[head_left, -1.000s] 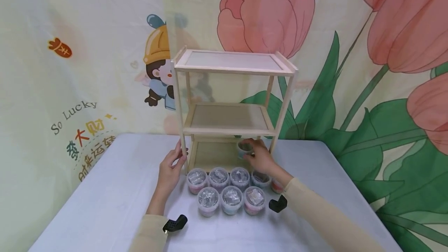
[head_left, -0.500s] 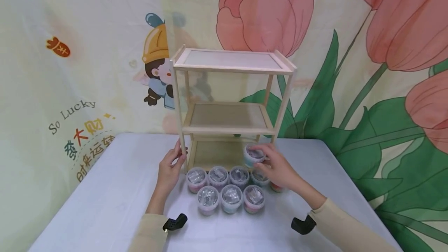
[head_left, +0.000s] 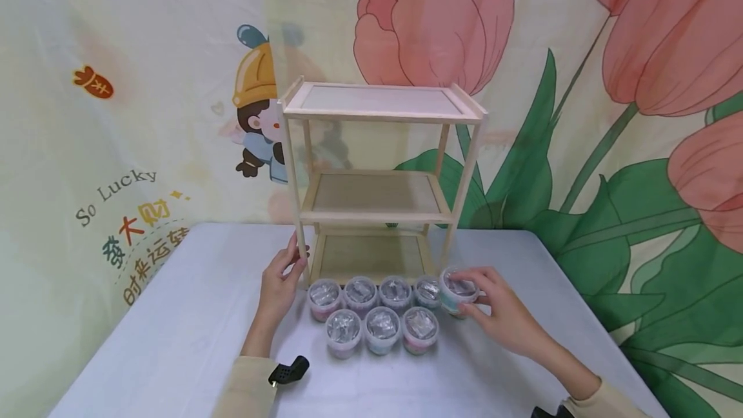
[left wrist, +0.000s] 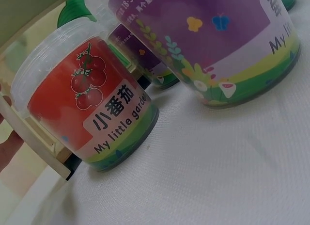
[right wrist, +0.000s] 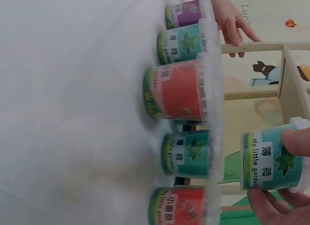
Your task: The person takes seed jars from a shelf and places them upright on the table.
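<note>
My right hand (head_left: 505,315) grips a clear-lidded plastic tub (head_left: 456,295) by its upper part, at the right end of the back row. In the right wrist view this tub (right wrist: 265,159) shows a teal label with a green leaf, raised above the level of the standing tubs. With its fingers at the front left post, my left hand (head_left: 278,286) holds the three-tier wooden shelf (head_left: 377,218). Close by in the left wrist view stand a red tomato-label tub (left wrist: 92,99) and a purple-label tub (left wrist: 208,45). The held tub hides what lies behind it in the head view.
Several lidded tubs (head_left: 382,331) stand in two rows in front of the shelf, on a white-covered table (head_left: 174,340). A printed cloth backdrop (head_left: 551,147) with tulips hangs behind. The shelf's bottom tier (head_left: 371,255) lies just behind the back row.
My right hand has carried the tub out from the bottom tier, rightward and toward me, to the row's right end. My left hand stays at the shelf post.
</note>
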Tool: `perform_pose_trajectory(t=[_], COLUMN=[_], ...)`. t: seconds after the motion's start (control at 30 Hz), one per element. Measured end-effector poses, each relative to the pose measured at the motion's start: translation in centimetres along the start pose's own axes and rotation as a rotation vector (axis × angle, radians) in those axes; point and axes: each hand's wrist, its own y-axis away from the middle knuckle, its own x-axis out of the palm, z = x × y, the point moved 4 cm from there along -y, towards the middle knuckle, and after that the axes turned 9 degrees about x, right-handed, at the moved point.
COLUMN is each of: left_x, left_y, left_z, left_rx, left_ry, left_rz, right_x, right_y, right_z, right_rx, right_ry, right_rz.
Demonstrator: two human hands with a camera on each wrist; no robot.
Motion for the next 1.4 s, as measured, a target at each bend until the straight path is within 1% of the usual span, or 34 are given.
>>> perform_pose_trajectory(t=[0.2,0.4,0.5,0.57,0.73,0.77,0.97,1.1,1.17,1.4], left_x=[0.1,0.1,0.0,-0.1,0.0,0.0,0.2,0.2,0.2,0.1], left_y=[-0.1,0.0,0.1,0.2,0.3,0.3,0.0,-0.1,-0.1,0.1], left_z=[0.0,0.2,0.2,0.1,0.1,0.1,0.2,0.1,0.2,0.1], left_rx=[-0.006,-0.01,-0.02,-0.023,-0.023,-0.026,0.006,0.007,0.007,0.021], left_ry=[0.022,0.021,0.013,-0.002,-0.003,0.006,0.032,0.038,0.04,-0.015], left_rz=[-0.001,-0.001,-0.002,-0.001,-0.005,-0.006,-0.008,-0.008,-0.013,-0.015], right_x=[0.7,2.1,3.0,3.6,4.4,4.5,4.8,5.0,5.0,5.2], right_y=[2.3,3.6,3.9,4.1,4.4,4.4,4.8,4.8,4.8,4.7], right_z=[-1.3,-2.3,-2.6,-2.9,-3.3,-3.3,-3.6,-4.0,-4.1,-4.3], right_rx=[0.061,0.097,0.101,0.073,0.012,0.019,0.062,0.094,0.09,0.089], right_ry=[-0.007,-0.028,-0.051,-0.057,-0.05,-0.052,-0.059,-0.071,-0.072,-0.081], right_rz=[-0.003,0.001,0.015,0.012,-0.018,-0.021,-0.031,-0.028,-0.031,-0.023])
